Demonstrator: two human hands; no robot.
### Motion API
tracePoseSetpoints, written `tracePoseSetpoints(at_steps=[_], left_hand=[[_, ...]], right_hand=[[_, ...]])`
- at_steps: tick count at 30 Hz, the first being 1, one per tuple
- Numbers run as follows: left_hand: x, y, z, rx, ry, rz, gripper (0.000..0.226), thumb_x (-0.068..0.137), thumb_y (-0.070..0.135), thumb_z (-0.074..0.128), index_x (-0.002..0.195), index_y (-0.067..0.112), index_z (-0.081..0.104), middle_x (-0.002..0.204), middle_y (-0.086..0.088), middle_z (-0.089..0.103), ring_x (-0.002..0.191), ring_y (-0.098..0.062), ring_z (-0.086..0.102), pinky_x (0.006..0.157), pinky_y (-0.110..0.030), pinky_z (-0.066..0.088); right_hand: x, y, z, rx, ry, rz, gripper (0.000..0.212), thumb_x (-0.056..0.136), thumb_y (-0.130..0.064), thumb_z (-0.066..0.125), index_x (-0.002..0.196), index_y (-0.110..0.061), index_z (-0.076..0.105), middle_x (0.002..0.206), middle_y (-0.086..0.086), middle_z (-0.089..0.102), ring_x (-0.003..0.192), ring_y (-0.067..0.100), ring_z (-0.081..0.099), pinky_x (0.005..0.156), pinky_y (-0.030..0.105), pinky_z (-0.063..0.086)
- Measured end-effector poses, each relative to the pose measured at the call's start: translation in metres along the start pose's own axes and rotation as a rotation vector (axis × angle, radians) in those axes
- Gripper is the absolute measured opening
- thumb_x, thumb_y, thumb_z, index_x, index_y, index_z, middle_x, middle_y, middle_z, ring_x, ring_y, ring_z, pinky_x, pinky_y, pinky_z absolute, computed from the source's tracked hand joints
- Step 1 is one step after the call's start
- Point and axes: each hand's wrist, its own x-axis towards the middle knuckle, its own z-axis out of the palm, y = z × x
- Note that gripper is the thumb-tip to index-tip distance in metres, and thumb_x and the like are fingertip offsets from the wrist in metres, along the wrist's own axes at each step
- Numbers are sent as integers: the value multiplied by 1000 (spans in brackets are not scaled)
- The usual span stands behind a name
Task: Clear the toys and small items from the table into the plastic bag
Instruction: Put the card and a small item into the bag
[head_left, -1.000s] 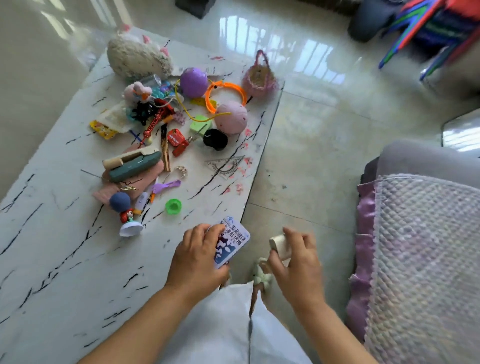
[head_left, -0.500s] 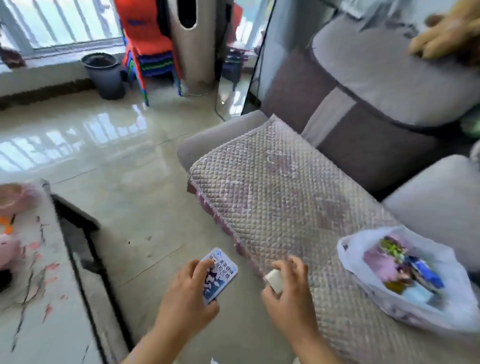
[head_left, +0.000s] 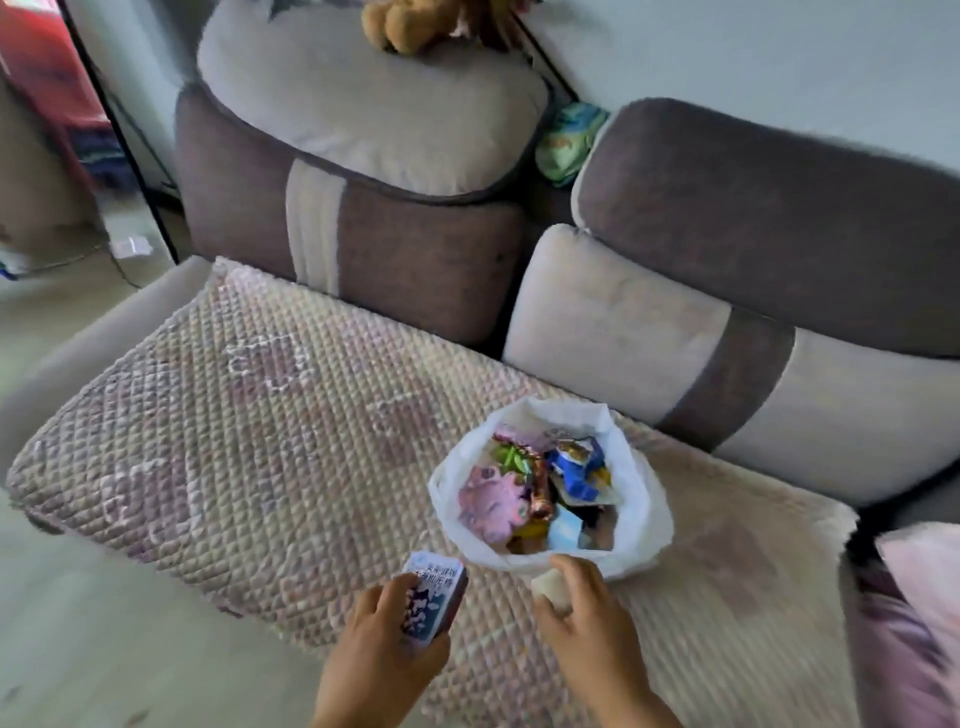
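Hands near plastic bag (head_left: 641, 519): left (head_left: 384, 649) grips blue printed card pack (head_left: 431, 597); writing blurred

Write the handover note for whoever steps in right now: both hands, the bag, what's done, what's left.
Left hand: holds a small blue-and-white printed box, short of the bag.
Right hand: holds a small white block at the near rim of the bag.
Plastic bag: white, open, on the quilted sofa cover, already holding colourful packets and toys.
Done: some items bagged.
Left: drop both held items in. The table is out of view, so check it for more.
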Motion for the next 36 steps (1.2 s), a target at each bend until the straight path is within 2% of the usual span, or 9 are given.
tracePoseSetpoints(at_steps=[5,11,14,16,22,28,31,34,36], left_hand=[[43,44,35,67,-92,10,62,75,54,60,130,42,33,132,14,44,117,-14,47,91,-25,42],[124,81,66,174,-189,119,64,79,55,57,135,37,30,137,14,41,119,-15,41,91,-26,41],[177,105,85,205,-198,173,66,79,53,57,135,34,30,137,9,42,121,-18,40,94,-32,42],[210,121,99,231,-184,226,65,78,53,58,134,32,33,136,6,42,121,-20,40,97,-37,40],[301,157,148,384,-138,302,64,79,48,57,136,30,35,136,-1,44,121,-25,39,99,-39,34],[362,164,185,563,-247,247,64,76,50,56,134,27,40,127,-6,49,114,-27,42,94,-38,35],[377,156,193,520,-340,173,60,81,47,52,136,28,38,121,-6,54,105,-28,53,90,-41,48],[380,151,194,525,-334,214,52,87,43,50,136,30,40,126,-4,53,108,-27,54,93,-42,47],[375,150,190,533,-343,248,41,88,35,50,129,32,48,120,-1,58,104,-24,55,90,-37,46]], right_hand=[[37,53,-19,-38,22,126,48,89,-45,50,134,-31,37,129,-14,52,102,8,58,67,19,37],[89,82,-14,4,84,240,49,93,-43,44,135,-22,36,134,-7,50,114,12,54,80,22,44],[125,92,-12,11,111,246,45,92,-37,50,131,-19,40,126,-2,55,107,15,56,75,23,44],[149,98,-11,21,126,253,47,91,-35,53,133,-19,39,128,-1,53,109,18,55,81,28,45],[211,123,6,-22,88,322,44,94,-37,45,134,-22,36,135,-5,48,113,21,52,88,31,41],[233,147,33,-227,4,344,37,94,-35,45,129,-27,37,129,-4,51,116,22,43,92,34,36],[232,155,41,-217,44,364,39,94,-32,45,131,-27,37,131,-4,50,118,21,43,97,32,35],[229,157,43,-183,91,351,40,94,-30,45,133,-24,37,133,-3,49,122,18,43,101,29,35],[225,154,42,-148,122,318,37,95,-28,43,131,-22,40,132,-2,49,122,18,42,100,27,35]])
